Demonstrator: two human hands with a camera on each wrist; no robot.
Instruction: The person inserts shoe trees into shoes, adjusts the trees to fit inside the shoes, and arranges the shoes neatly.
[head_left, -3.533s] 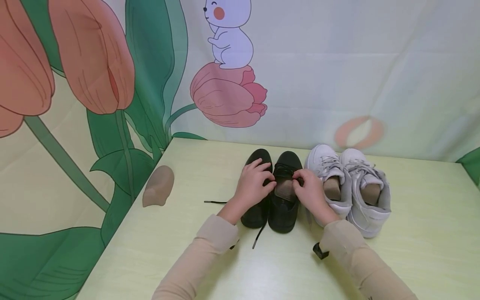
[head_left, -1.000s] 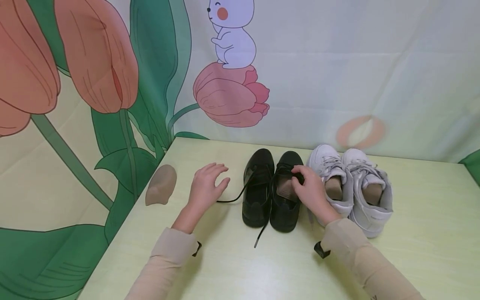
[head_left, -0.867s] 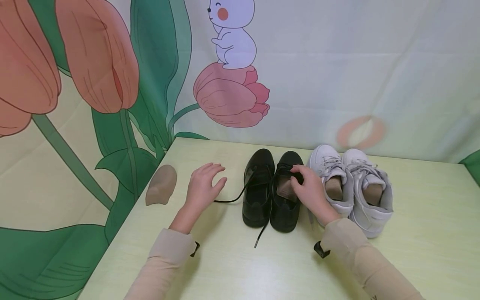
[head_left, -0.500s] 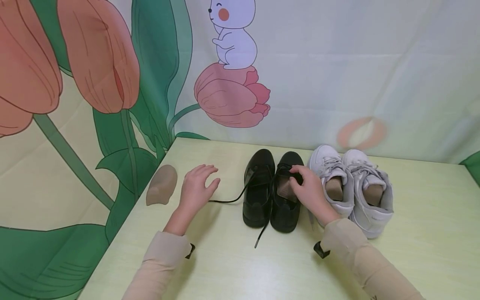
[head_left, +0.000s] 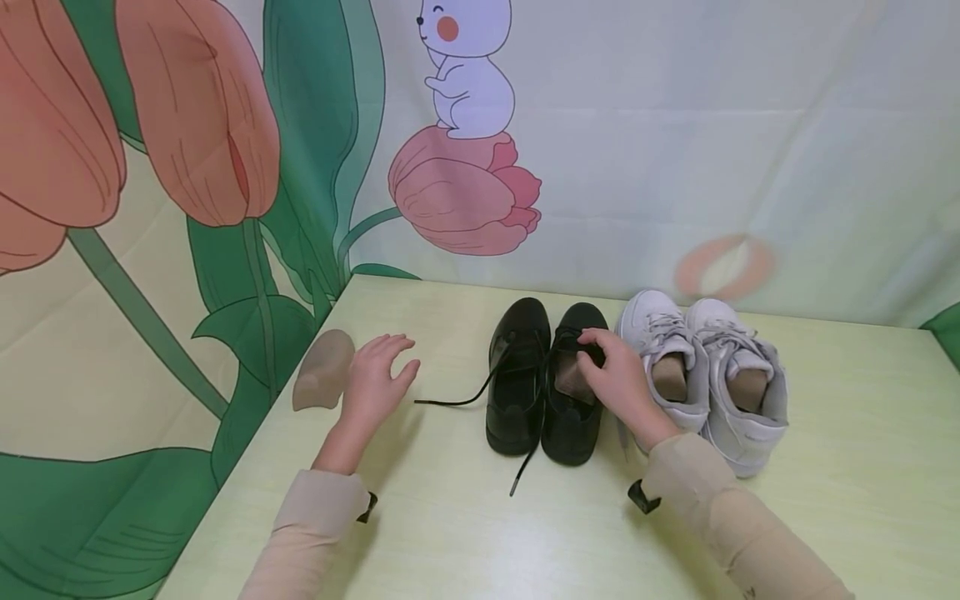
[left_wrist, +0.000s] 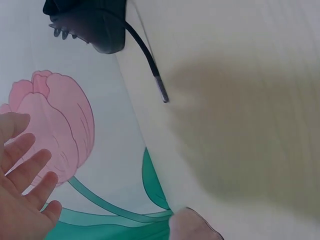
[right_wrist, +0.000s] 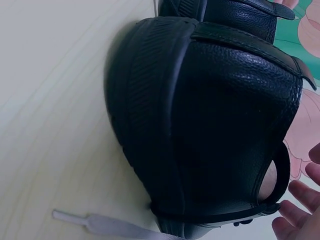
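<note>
My left hand (head_left: pixel 373 375) hovers at the table's left side with fingers spread, holding nothing. Close beside it lies a brown, rounded shoe insert (head_left: pixel 321 375), partly behind the fingers. The left black shoe (head_left: pixel 513 421) has its lace (head_left: pixel 453 404) loose, one end trailing leftward and another toward the front. In the right black shoe (head_left: pixel 570 433) sits a similar brown insert (head_left: pixel 570 377). Over that shoe's tongue and lacing is my right hand (head_left: pixel 618 379), fingers relaxed; the right wrist view shows the fingertips (right_wrist: pixel 295 210) next to the shoe opening, gripping nothing visible.
A pair of white lace-up sneakers (head_left: pixel 738 417) stands right of the black shoes, with a brown insert in each. The pale yellow table (head_left: pixel 480 533) meets a flower-printed cloth (head_left: pixel 600 167) behind and at the left.
Both hands worked at the black shoes 3.5 s ago. My left hand has since let go and moved left to beside the brown insert; the right hand has barely moved.
</note>
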